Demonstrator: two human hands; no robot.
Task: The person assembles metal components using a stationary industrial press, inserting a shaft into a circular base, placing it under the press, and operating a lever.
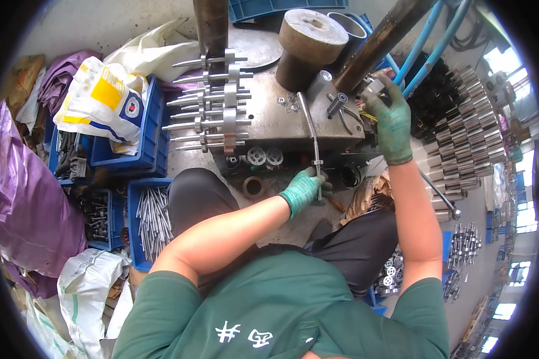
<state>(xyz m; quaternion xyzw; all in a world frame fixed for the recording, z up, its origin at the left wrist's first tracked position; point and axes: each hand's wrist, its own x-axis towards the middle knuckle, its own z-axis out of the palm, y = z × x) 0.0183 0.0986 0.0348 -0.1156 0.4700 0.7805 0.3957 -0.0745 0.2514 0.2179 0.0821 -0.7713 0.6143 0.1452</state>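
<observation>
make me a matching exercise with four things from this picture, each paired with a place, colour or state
1. left hand
2. right hand
3. loose rods
4. bulky sack at the left edge

A. purple
B. heaped in a blue box
C. raised near the slanted brown post
D. closed around a slim metal shaft

Pairs: 1-D, 2-C, 3-B, 4-A

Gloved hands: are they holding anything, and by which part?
The left hand holds a slim metal shaft near its lower end. Whether the right hand grips the metal part beside it cannot be told.
</observation>
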